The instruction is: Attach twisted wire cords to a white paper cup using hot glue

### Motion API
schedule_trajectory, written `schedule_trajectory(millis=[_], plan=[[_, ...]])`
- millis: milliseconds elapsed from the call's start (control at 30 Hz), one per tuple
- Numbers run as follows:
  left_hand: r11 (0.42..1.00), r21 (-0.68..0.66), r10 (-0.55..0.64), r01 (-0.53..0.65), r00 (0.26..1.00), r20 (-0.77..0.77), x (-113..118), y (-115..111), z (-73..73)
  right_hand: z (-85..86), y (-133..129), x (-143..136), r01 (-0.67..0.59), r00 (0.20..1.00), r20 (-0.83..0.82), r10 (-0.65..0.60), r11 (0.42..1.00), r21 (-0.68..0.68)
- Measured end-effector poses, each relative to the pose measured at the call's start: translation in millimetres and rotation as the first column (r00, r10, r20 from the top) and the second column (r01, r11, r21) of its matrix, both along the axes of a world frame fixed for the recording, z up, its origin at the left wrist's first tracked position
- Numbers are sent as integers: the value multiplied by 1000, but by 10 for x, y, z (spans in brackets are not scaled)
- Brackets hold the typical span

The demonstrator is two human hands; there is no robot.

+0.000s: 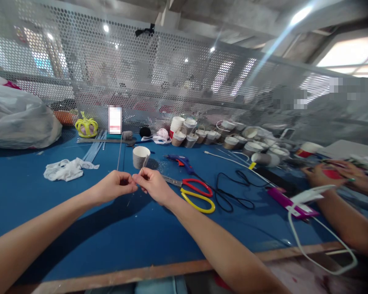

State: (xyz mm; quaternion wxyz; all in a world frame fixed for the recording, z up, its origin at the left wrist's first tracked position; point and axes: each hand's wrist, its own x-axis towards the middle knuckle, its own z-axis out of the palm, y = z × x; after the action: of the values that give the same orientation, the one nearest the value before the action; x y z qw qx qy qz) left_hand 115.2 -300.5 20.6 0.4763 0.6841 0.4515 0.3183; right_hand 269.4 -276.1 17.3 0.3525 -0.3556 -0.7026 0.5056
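Observation:
My left hand and my right hand meet over the blue table, fingertips pinched and almost touching. A thin greyish strand rises from my left hand; its lower part is hidden by the fingers. Another short thin piece sticks up from my right hand's pinch. Just behind my hands stands a grey-white cup, upright. Scissors with red and yellow handles lie right of my right hand, and a blue glue gun rests behind them.
White lace lies at left, near a yellow crown-like piece and a phone. Many small cups line the back right. A black cord and purple glue gun lie right, beside another person's hands.

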Motion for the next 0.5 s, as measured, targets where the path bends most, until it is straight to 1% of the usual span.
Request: schedule_trajectory(millis=[100, 200, 267, 400, 433, 500], plan=[[1000, 12, 12, -12, 1000, -20, 12, -4, -6, -14, -8, -11, 73, 996, 48, -76, 995, 62], [1000, 6, -7, 7, 999, -32, 17, -14, 5, -33, -8, -23, 102, 993, 44, -106, 991, 84], [1000, -15, -24, 24, 999, -21, 13, -22, 22, -38, -5, -26, 65, 998, 14, -66, 997, 47], [996, -83, -43, 45, 999, 26, -10, -28, 53, -20, 6, -13, -115, 988, -107, 109, 992, -57], [995, -89, -46, 49, 998, 30, -16, -25, 54, -14, 9, -8, -133, 985, -116, 125, 989, -67], [996, -77, -46, 48, 999, 25, -25, -13, 42, -3, 12, 1, -124, 988, -96, 117, 990, -70]])
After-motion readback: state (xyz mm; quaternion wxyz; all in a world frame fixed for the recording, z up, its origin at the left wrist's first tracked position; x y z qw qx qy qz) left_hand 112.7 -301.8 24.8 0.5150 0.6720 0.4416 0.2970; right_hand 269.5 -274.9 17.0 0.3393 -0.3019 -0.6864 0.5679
